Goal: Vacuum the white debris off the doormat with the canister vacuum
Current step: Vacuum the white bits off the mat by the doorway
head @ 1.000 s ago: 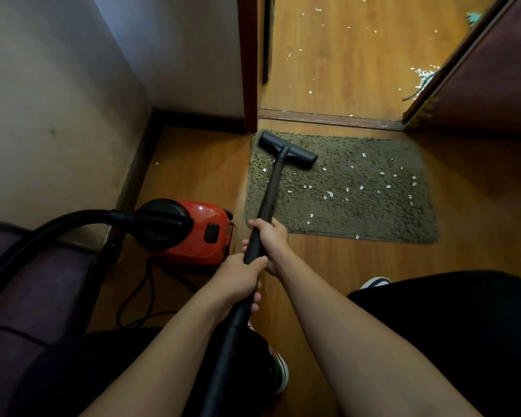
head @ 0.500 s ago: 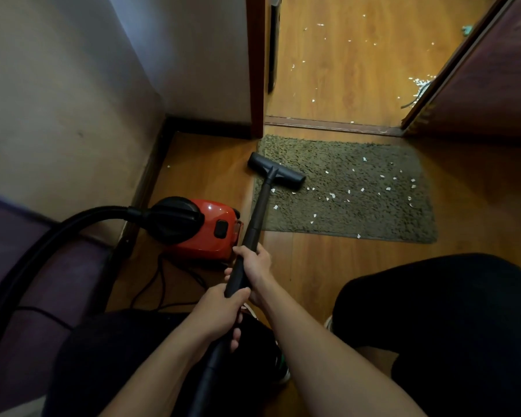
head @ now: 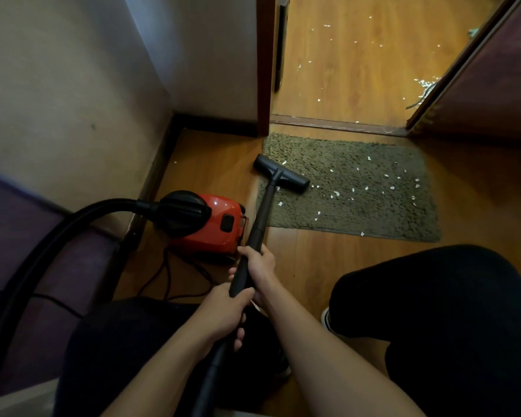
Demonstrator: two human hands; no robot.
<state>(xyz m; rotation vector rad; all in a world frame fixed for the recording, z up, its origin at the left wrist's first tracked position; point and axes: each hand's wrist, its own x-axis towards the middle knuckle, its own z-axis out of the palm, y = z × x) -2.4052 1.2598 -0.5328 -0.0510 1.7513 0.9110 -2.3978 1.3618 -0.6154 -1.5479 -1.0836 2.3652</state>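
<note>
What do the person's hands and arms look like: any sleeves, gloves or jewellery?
The left hand and right hand are bare: no gloves, no rings seen. Both forearms are bare too, with no sleeve, watch or bracelet in view.

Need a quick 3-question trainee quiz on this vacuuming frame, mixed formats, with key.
1. True or false: the red canister sits on the wooden floor, left of the doormat.
2. Which hand grips the wand nearer the floor nozzle? A) left B) right
3. Fill in: most white debris on the doormat lies to the nozzle's ____.
Key: 1 true; 2 B, the right hand; 3 right.
</note>
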